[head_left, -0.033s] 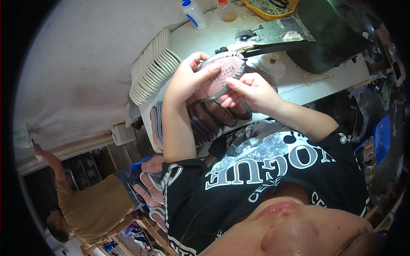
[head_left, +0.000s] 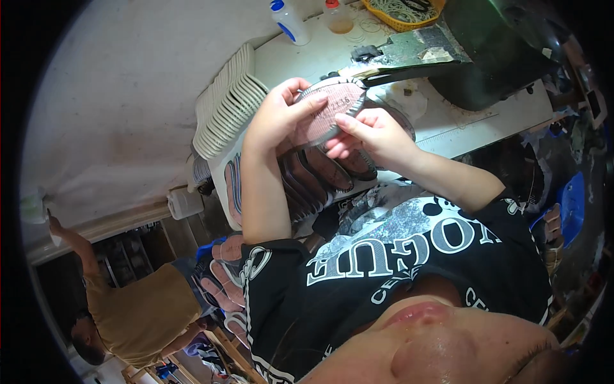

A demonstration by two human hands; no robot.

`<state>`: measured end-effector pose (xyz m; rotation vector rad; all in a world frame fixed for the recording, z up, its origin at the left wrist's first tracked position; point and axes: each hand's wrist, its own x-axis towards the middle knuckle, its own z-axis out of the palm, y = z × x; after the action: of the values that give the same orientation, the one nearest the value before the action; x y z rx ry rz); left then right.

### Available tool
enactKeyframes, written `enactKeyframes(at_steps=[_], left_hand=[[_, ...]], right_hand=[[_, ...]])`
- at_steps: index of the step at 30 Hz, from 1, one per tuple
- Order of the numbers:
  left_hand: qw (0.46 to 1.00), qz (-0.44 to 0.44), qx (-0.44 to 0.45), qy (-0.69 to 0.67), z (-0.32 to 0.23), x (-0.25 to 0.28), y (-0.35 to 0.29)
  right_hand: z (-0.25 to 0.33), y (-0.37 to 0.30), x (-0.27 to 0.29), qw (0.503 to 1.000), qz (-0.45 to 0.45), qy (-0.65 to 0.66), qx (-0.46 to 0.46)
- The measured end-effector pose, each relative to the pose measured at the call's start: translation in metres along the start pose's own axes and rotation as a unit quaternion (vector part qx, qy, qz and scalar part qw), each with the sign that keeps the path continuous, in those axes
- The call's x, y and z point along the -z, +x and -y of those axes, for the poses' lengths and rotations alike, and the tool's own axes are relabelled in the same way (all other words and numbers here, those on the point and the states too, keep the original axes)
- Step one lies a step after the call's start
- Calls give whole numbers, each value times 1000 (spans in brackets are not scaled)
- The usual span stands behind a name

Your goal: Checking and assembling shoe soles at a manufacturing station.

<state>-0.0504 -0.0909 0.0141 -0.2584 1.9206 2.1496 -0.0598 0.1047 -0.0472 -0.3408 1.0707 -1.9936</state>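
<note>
Far left, a person in a tan shirt (head_left: pixel 137 313) is reaching up to a wall, well apart from the work. Next, a fanned stack of pale insoles (head_left: pixel 227 102) is sitting on the white table (head_left: pixel 486 121) edge. Now the left hand (head_left: pixel 278 115) is clamping the oval pink insole piece (head_left: pixel 329 110), thumb across its face, fingers curled behind. The piece is hovering just above the table, over dark insoles (head_left: pixel 320 173) piled beneath. The right hand (head_left: pixel 374 134) is pinching its lower edge, fingertips closed on the rim. Its long axis is running from lower left up to upper right, the upper end pointing toward the dark machine (head_left: pixel 492 57). To do this well, I'd say both hands should be keeping the edge taut and aligned, thumbs pressing evenly. Behind, a white bottle (head_left: pixel 289 19) and a yellow basket (head_left: pixel 400 13) are standing.
</note>
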Motion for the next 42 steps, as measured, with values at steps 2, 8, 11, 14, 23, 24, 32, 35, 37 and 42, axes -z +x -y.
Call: enactKeyframes(at_steps=[2, 8, 11, 14, 23, 24, 32, 35, 37, 42], left_hand=[[999, 26, 16, 13, -3, 7, 21], [998, 30, 60, 21, -22, 2, 48], [987, 28, 53, 146, -17, 13, 55], [976, 1, 38, 217, -24, 7, 52], [998, -63, -4, 25, 16, -2, 27], [997, -72, -13, -35, 24, -4, 18], [915, 89, -18, -394, 63, -37, -33], [926, 102, -18, -364, 65, -47, -35], [906, 172, -26, -387, 69, -51, -32], [913, 195, -43, -356, 63, -73, -33]], right_hand=[[2, 9, -1, 1000, -17, 1, 8], [18, 18, 8, 998, -56, 4, 23], [27, 14, 10, 998, -56, -8, 1], [40, 14, 17, 998, -51, -13, -34], [51, 14, 18, 991, -83, -92, -57], [50, 10, 11, 990, -56, -120, -48], [53, -14, -9, 986, 51, -137, 83], [60, -22, -9, 987, 57, -122, 83], [60, -28, -11, 985, 50, -132, 102], [63, -46, -20, 978, 23, -148, 146]])
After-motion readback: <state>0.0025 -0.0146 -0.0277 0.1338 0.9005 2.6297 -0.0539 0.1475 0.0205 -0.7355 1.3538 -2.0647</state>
